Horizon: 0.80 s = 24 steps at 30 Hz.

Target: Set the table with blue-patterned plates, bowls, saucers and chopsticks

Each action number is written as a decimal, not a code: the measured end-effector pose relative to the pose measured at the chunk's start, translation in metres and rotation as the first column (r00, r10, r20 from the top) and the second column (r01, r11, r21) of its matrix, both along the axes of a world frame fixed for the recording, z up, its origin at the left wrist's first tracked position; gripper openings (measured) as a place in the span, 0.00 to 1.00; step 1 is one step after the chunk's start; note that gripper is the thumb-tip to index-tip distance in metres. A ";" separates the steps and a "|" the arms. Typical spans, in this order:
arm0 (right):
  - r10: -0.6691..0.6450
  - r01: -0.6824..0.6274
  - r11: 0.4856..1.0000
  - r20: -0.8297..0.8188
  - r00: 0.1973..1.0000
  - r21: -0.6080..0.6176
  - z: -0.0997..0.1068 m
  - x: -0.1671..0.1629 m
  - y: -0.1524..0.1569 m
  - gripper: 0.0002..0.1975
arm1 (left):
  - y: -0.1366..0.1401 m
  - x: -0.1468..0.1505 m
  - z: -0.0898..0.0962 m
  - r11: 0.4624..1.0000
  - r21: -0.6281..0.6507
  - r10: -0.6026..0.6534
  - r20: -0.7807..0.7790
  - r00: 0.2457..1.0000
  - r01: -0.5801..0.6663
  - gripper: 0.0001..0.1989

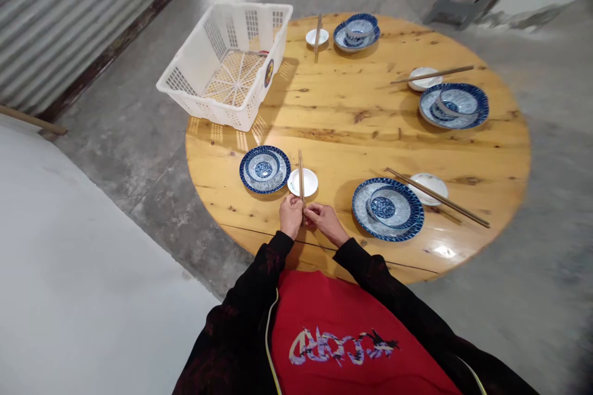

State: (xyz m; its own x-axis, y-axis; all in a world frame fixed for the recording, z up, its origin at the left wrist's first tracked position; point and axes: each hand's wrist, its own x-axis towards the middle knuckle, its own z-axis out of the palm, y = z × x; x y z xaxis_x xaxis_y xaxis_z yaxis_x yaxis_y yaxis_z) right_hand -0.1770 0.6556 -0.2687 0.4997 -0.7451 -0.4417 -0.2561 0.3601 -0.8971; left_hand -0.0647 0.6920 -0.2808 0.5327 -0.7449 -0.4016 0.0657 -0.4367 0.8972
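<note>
A pair of wooden chopsticks [301, 174] lies across a small white dish [311, 182], its near end between my hands. My left hand [291, 215] pinches the chopsticks from the left side. From the right, my right hand [325, 220] has its fingers closed on the same end. Left of the dish sits a blue-patterned plate [243, 180] with a matching bowl [264, 169] on it. To the right is another blue-rimmed plate [393, 234] holding a bowl [383, 207]. Beside it, chopsticks [445, 199] rest over a white dish [430, 182].
A white plastic basket [252, 117] stands at the round wooden table's [333, 117] far left edge. Further settings include a plate [482, 117] at right and another plate [340, 37] at the back. A grey stool [456, 3] stands beyond the table.
</note>
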 end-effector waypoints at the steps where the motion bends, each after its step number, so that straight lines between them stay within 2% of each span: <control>1: 0.002 -0.002 1.000 0.000 1.000 0.002 0.000 0.000 0.000 0.15 | 0.000 0.000 0.001 1.000 -0.005 0.012 -0.013 1.000 -0.012 0.09; 8: -0.015 0.015 1.000 0.016 1.000 -0.006 -0.001 0.001 -0.001 0.17 | -0.001 0.002 0.006 0.998 -0.056 0.011 -0.052 0.999 -0.014 0.06; 13: -0.024 0.024 0.999 0.021 1.000 -0.031 0.002 0.005 0.000 0.18 | -0.004 0.005 0.009 0.992 -0.114 0.046 -0.105 0.993 -0.058 0.11; 18: -0.086 0.086 0.996 0.009 0.996 0.005 0.003 0.002 0.001 0.18 | 0.001 0.016 0.012 0.994 -0.080 0.078 -0.019 0.997 -0.079 0.17; 24: -0.140 0.140 0.990 -0.020 0.990 -0.002 0.000 -0.022 0.014 0.19 | 0.034 0.036 0.011 0.993 -0.059 0.112 0.089 0.990 -0.107 0.23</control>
State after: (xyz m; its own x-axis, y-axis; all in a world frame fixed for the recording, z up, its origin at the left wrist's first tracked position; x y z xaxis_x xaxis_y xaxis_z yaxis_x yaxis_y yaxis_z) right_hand -0.1993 0.6699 -0.2687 0.3818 -0.8071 -0.4504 -0.2212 0.3933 -0.8924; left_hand -0.0283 0.7257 -0.2695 0.6451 -0.6993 -0.3079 0.0265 -0.3823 0.9237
